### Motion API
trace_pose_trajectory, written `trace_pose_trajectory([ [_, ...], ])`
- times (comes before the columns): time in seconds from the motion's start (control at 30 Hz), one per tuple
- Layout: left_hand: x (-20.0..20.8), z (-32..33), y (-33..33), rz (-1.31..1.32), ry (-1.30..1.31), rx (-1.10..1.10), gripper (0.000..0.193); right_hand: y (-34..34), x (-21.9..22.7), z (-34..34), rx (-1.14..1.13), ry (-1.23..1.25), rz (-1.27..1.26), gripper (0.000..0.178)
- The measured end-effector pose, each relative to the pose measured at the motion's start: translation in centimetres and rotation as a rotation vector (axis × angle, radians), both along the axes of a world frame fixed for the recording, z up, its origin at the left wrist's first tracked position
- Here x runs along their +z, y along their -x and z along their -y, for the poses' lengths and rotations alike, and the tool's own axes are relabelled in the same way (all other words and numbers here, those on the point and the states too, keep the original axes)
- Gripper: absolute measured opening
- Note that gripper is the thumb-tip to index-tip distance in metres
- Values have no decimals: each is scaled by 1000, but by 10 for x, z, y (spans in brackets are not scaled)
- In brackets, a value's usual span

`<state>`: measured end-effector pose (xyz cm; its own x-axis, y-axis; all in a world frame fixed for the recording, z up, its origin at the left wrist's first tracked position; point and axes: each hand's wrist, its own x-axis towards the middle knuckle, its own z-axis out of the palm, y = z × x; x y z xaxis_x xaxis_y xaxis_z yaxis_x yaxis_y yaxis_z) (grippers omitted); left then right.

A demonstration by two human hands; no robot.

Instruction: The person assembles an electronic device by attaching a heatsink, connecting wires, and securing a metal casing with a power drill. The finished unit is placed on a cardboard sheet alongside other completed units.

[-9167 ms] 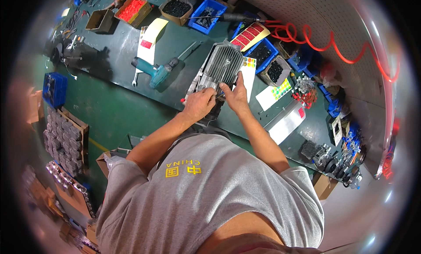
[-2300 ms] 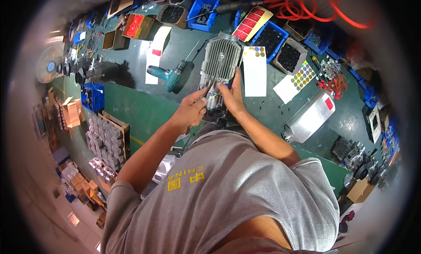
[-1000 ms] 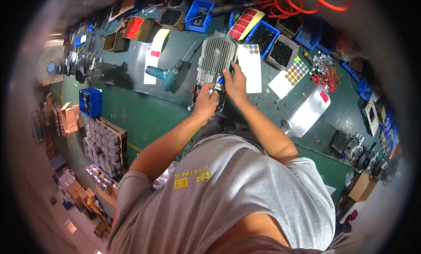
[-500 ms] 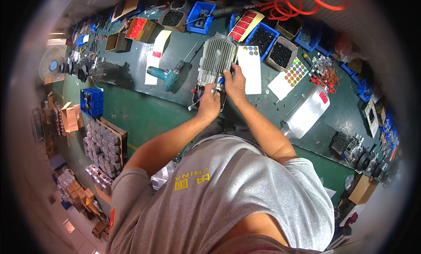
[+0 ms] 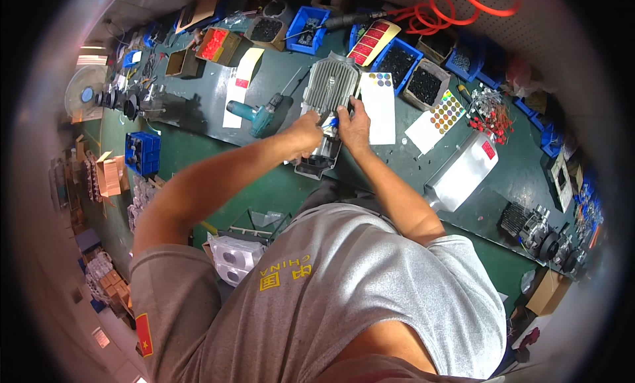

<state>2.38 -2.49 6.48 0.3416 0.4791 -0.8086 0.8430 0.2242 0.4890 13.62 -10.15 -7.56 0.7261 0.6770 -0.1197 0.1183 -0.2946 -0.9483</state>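
Apparently metal, ribbed grey housing (image 5: 330,84)

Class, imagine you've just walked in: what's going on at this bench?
A person in a grey shirt is handling a finned metal unit on the green bench. The left hand is at its left side, the right hand at its right. What the left fingers hold is hidden. A teal power drill lies to the left, a silver cover to the right.
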Motion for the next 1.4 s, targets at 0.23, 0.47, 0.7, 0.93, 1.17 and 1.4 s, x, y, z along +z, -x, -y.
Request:
trace_pose_trajectory([
  [0.23, -32, 52, 33, 228, -168, 191, 52, -1, -4, 1, 0, -67, 25, 47],
  [0.47, -22, 56, 27, 216, 5, 339, 43, -1, -3, 2, -10, -88, 43, 47],
  [0.7, -19, 54, 15, 196, 96, 443, 43, 0, -9, 0, -8, -70, -7, 46],
  [0.93, -32, 48, 10, 244, 224, 516, 24, 2, -9, 0, -10, -63, -26, 46],
  [1.17, -23, 18, 13, 155, 198, 320, 7, -1, -12, 0, -13, -78, 9, 47],
  [1.4, -9, -41, 13, 48, 243, -75, 14, 0, -14, 0, -4, -75, -35, 47],
])
